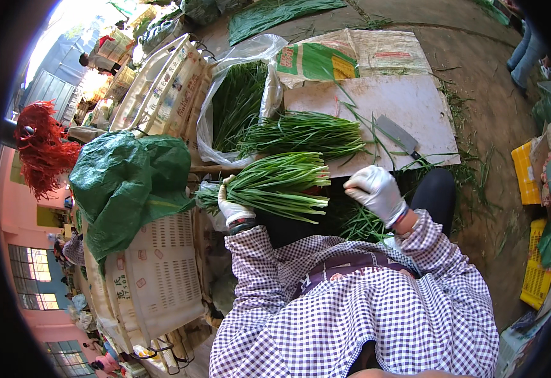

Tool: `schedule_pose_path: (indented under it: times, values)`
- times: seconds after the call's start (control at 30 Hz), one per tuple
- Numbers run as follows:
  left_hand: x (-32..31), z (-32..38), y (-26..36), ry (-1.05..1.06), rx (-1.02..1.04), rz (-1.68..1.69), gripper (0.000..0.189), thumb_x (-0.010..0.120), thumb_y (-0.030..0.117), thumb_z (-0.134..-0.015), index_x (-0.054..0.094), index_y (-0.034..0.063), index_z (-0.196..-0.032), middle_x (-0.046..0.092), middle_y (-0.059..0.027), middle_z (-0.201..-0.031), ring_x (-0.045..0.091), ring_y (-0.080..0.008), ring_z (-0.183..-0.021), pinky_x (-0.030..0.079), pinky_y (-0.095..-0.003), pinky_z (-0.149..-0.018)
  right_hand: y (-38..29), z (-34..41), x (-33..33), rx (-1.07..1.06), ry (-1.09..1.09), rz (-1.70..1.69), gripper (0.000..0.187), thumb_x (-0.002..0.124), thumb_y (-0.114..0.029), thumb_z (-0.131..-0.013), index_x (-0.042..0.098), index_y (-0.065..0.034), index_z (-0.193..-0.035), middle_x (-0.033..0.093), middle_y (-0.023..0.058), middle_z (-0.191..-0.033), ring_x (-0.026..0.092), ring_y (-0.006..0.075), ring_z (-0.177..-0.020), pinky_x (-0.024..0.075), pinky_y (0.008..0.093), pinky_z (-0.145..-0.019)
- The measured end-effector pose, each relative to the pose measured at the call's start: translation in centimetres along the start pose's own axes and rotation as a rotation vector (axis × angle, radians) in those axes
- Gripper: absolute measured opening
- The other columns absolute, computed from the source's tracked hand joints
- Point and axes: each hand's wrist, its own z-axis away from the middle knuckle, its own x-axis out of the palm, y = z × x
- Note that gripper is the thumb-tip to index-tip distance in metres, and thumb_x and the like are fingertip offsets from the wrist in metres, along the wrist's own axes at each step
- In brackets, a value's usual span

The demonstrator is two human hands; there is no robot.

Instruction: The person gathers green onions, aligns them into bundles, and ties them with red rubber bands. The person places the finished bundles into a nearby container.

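My left hand (233, 209), in a white glove, grips a bunch of Chinese chives (280, 184) over my lap, its pale cut ends to the right. To the right of those ends, apart from them, hovers my gloved right hand (374, 191); its fingers are curled together and nothing shows in them. Another chive bunch (308, 134) lies on a pale board (308, 97), partly over its left edge. A cleaver (397, 133) rests flat on the board among loose leaves. Beyond my left hand, a clear plastic bag (203, 125) holds more chives (240, 97). Loose green leaves (365, 224) lie below my right hand.
Plastic crates (162, 274) stand at left, with a green woven sack (114, 175) on top. Red plastic strips (44, 144) hang farther left. A printed woven sack (322, 61) lies behind the board. Yellow crates (535, 264) and a person's legs (523, 54) are at right.
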Motion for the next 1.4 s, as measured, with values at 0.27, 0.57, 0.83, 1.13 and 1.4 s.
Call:
schedule_pose_path:
  times: [0.27,0.57,0.83,1.13,1.4]
  values:
    - [0.4,0.2,-1.5,0.023,-0.053,0.025,0.026,0.047,0.019,-0.092,0.066,0.0027,-0.096,0.068,-0.0139,-0.103,0.063,-0.027,-0.099,0.047,-0.0439,-0.098,-2.2,-3.8,4.6,-0.373,0.065,0.538,0.009,0.061,-0.019,-0.078,0.057,-0.0123,-0.082,0.048,0.0023,-0.077,0.048,0.0204,-0.07,0.041,0.0331,-0.06]
    - [0.9,0.6,-1.1,0.139,-0.075,0.038,0.023,0.047,0.018,-0.092,0.064,0.0024,-0.098,0.069,-0.0133,-0.099,0.063,-0.0268,-0.096,0.049,-0.0434,-0.095,-0.6,-3.5,6.6,-0.444,0.045,0.538,0.009,0.059,-0.018,-0.078,0.055,-0.0103,-0.076,0.049,0.003,-0.074,0.051,0.0197,-0.071,0.0408,0.0324,-0.059]
    - [-0.6,0.8,0.0,0.132,-0.061,-0.001,0.022,0.048,0.018,-0.091,0.063,0.003,-0.094,0.068,-0.0129,-0.098,0.063,-0.0274,-0.095,0.049,-0.0441,-0.094,-0.6,-3.5,9.3,-0.449,-0.005,0.557,0.009,0.055,-0.013,-0.081,0.053,-0.0092,-0.073,0.046,0.0054,-0.066,0.052,0.0201,-0.061,0.041,0.0338,-0.055]
    - [-3.5,2.2,0.2,0.182,-0.005,-0.027,0.02,0.048,0.017,-0.091,0.062,0.0025,-0.092,0.068,-0.0138,-0.094,0.063,-0.0283,-0.093,0.049,-0.0432,-0.092,-1.9,-0.9,9.9,-0.383,-0.163,0.546,0.013,0.054,-0.014,-0.084,0.051,-0.0096,-0.072,0.049,0.0052,-0.064,0.054,0.0189,-0.056,0.0426,0.0316,-0.051]
    - [-4.8,1.6,1.2,0.18,0.007,-0.001,0.021,0.048,0.018,-0.092,0.063,0.0033,-0.092,0.068,-0.0122,-0.094,0.063,-0.0269,-0.092,0.05,-0.0426,-0.092,5.3,4.1,7.1,0.138,-0.686,0.497,0.011,0.058,-0.016,-0.08,0.065,-0.009,-0.079,0.067,0.0122,-0.079,0.068,0.0281,-0.069,0.0525,0.0401,-0.057]
